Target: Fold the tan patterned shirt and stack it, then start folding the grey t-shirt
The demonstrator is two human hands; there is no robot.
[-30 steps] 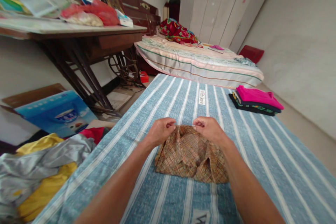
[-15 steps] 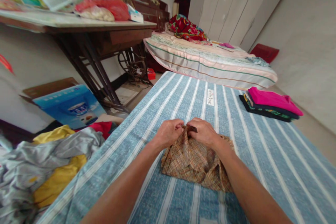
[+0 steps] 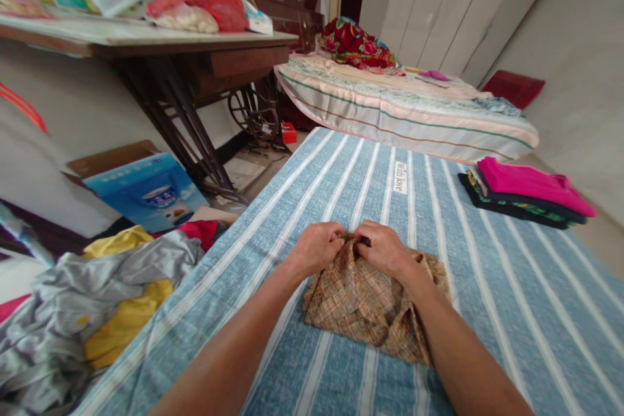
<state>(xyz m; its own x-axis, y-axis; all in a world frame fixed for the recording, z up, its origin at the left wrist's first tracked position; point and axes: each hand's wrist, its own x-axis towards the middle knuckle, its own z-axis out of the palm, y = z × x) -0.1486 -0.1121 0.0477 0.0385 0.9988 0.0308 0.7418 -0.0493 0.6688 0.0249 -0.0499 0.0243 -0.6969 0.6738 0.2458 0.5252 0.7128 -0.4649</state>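
Several grey and yellow garments (image 3: 114, 270) lie heaped at your far left, with a blue box (image 3: 141, 192) just behind them. Beyond the box, a desk (image 3: 195, 43) carries a red bag (image 3: 219, 3). Next, your left hand (image 3: 319, 247) pinches the far edge of a brown plaid cloth (image 3: 363, 302), its fingers closed. That cloth lies on the striped blue cover (image 3: 526, 312) before you, its far edge gathered between your two hands. Your right hand (image 3: 383, 247), just beside the left, grips the same edge with curled fingers. Farther right, a pink-topped stack of folded clothes (image 3: 531, 192) sits on the cover, well apart from your hands.
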